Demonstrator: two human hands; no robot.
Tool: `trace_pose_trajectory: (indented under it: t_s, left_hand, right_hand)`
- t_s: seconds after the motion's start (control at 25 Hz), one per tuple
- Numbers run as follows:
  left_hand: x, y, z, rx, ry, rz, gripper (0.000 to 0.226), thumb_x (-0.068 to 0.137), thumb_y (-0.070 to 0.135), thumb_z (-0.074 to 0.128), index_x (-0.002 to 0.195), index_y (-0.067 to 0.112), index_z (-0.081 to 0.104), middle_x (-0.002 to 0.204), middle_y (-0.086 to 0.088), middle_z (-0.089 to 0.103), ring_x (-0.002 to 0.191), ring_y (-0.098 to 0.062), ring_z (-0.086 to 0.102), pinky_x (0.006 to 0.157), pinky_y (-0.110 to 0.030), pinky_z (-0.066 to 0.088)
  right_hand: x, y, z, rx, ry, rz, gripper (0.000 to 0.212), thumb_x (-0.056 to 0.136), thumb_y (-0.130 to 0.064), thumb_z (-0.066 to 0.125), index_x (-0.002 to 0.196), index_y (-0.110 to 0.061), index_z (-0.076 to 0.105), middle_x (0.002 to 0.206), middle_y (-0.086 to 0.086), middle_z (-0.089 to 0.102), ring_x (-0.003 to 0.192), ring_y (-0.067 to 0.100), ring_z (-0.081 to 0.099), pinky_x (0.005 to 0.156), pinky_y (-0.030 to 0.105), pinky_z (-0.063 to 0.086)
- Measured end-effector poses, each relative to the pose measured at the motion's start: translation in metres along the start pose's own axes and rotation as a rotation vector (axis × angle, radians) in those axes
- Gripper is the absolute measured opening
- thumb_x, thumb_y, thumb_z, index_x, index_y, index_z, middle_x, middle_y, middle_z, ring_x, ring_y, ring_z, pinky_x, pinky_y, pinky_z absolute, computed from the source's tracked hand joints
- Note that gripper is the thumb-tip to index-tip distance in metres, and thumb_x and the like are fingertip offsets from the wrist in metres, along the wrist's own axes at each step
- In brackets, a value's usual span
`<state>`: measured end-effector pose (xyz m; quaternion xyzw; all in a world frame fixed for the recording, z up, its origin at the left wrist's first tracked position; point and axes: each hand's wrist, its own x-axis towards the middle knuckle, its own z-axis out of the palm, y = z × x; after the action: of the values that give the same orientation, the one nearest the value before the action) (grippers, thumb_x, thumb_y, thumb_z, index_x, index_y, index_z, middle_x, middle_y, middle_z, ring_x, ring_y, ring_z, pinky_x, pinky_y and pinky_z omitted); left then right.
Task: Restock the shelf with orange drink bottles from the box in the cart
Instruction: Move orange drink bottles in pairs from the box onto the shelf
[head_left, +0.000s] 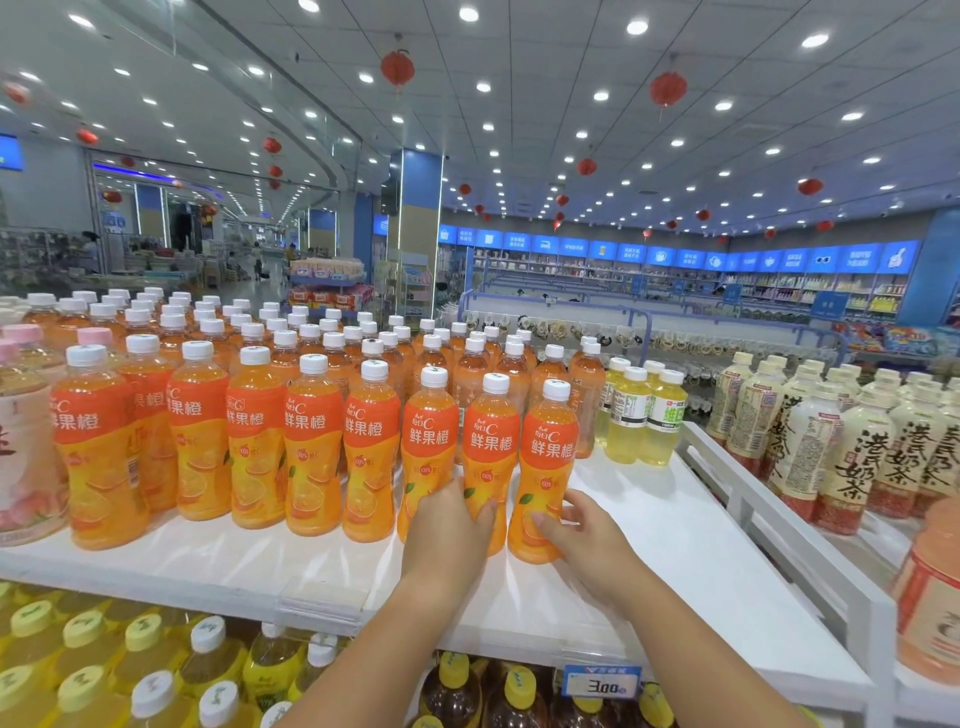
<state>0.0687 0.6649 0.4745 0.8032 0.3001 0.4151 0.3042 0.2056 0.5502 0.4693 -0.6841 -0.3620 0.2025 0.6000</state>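
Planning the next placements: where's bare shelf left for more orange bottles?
Bare shelf right of the last orange bottle, held by the right hand, in front of the yellow bottles, up to the divider. A bare strip also runs along the front edge. Crowded left of the left hand, which grips the neighbouring bottles: orange rows packed, many deep.

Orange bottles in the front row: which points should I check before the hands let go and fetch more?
1. Last orange bottle upright on the shelf: ok.
2. Right hand free: not ok, it grips that bottle.
3. Left hand free: not ok, it holds a neighbouring bottle.
4. Free room on the shelf to the right: ok.
5. Stock in the box: cannot tell, not in view.
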Motion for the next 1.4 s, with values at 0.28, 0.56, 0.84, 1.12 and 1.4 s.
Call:
trace_pose_trajectory:
  t_s: [0.28, 0.56, 0.84, 1.12, 1.4]
  left_hand:
    - [-0.017, -0.004, -0.014, -0.241, -0.183, -0.028, 0.038, 0.101, 0.038, 0.055, 0.138, 0.031, 0.055, 0.117, 0.025, 0.063, 0.116, -0.004, 0.059, 0.092, -0.021, 0.044]
    - [-0.038, -0.001, -0.039, -0.333, -0.368, -0.040, 0.031, 0.105, 0.043, 0.043, 0.135, 0.045, 0.051, 0.130, 0.032, 0.053, 0.130, 0.001, 0.048, 0.098, -0.017, 0.034]
    - [-0.064, 0.001, -0.033, -0.381, -0.450, -0.004, 0.054, 0.104, 0.044, 0.043, 0.153, 0.020, 0.041, 0.152, 0.010, 0.044, 0.135, -0.003, 0.038, 0.108, -0.021, 0.025]
    - [-0.130, 0.030, -0.002, -0.487, -0.587, 0.076, 0.046, 0.104, 0.044, 0.043, 0.145, 0.026, 0.051, 0.145, 0.015, 0.051, 0.130, 0.004, 0.042, 0.105, -0.017, 0.029]
    - [-0.251, 0.080, 0.055, -0.471, -0.808, 0.063, 0.043, 0.105, 0.037, 0.044, 0.145, 0.022, 0.051, 0.137, 0.018, 0.052, 0.127, 0.002, 0.045, 0.099, -0.012, 0.032]
  right_hand:
    - [-0.008, 0.003, -0.005, -0.018, -0.027, 0.077, 0.052, 0.087, -0.054, 0.066, 0.132, -0.029, 0.059, 0.126, -0.006, 0.069, 0.111, 0.011, 0.068, 0.105, 0.041, 0.050]
    - [-0.041, -0.014, -0.001, -0.187, 0.023, 0.079, 0.037, 0.103, -0.051, 0.039, 0.130, -0.030, 0.054, 0.123, -0.015, 0.060, 0.107, -0.006, 0.052, 0.104, 0.033, 0.041]
    - [-0.103, -0.011, -0.013, -0.416, 0.151, 0.047, 0.053, 0.103, -0.050, 0.040, 0.149, -0.025, 0.042, 0.148, -0.013, 0.044, 0.135, 0.004, 0.039, 0.116, 0.029, 0.029]
    - [-0.217, 0.024, -0.068, -0.515, 0.284, 0.108, 0.058, 0.100, -0.055, 0.043, 0.151, -0.029, 0.039, 0.154, -0.015, 0.041, 0.140, 0.003, 0.039, 0.117, 0.032, 0.033]
    - [-0.373, 0.064, -0.138, -0.408, 0.451, 0.298, 0.050, 0.101, -0.046, 0.047, 0.148, -0.029, 0.043, 0.145, -0.017, 0.047, 0.129, 0.002, 0.045, 0.103, 0.023, 0.036]
